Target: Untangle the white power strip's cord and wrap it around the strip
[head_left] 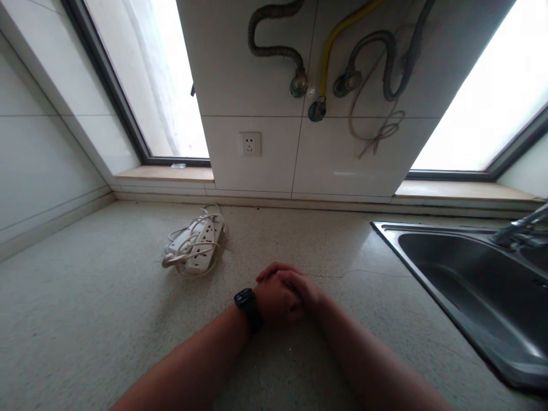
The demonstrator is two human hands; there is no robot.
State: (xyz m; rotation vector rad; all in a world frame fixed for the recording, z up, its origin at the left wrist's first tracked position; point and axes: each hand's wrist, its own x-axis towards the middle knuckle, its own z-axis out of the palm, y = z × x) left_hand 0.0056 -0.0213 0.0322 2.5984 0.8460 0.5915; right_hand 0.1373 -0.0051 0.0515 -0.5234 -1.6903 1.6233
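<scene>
My left hand [276, 301], with a black smartwatch [248, 305] on its wrist, is curled closed just above the speckled counter [128, 319]. My right hand [306, 288] wraps over it from the right, its fingers lying across the back of the left one. The two hands are clasped together in the middle of the view, and no object shows between them. Parts of the fingers of both hands are hidden by the clasp. Up and to the left of them lies a white power strip [206, 242] with its cord looped loosely around it.
On the right, a steel sink [466, 285] with a faucet [520, 225] is set into the counter. The tiled wall [257, 171] behind carries a socket [250, 144], a yellow pipe [338, 37], flexible hoses [274, 51] and a tied cord [381, 134]. Windows stand on both sides.
</scene>
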